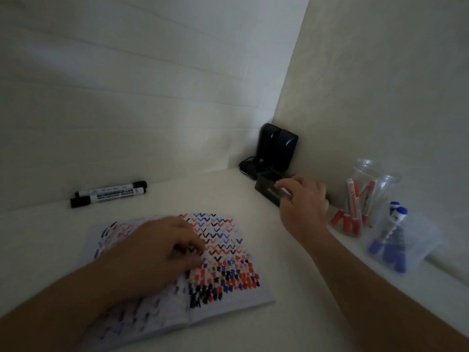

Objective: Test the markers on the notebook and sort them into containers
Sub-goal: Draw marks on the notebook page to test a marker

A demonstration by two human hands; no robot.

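Note:
An open notebook (223,250) covered in red, blue and black test marks lies on the white table. My left hand (162,247) rests flat on its left page, holding nothing. My right hand (303,199) reaches to a dark box container (265,185) at the back right, its fingers closed on a marker (283,191) over the box's rim; blur hides the marker's colour. Two black whiteboard markers (109,194) lie side by side at the back left. A clear cup (365,174) holds several red markers (351,212). A clear tub (418,240) holds several blue markers (388,247).
A black device (276,148) with a cable stands in the corner behind the dark box. Walls close in at the back and on the right. The white table (291,313) stretches towards me.

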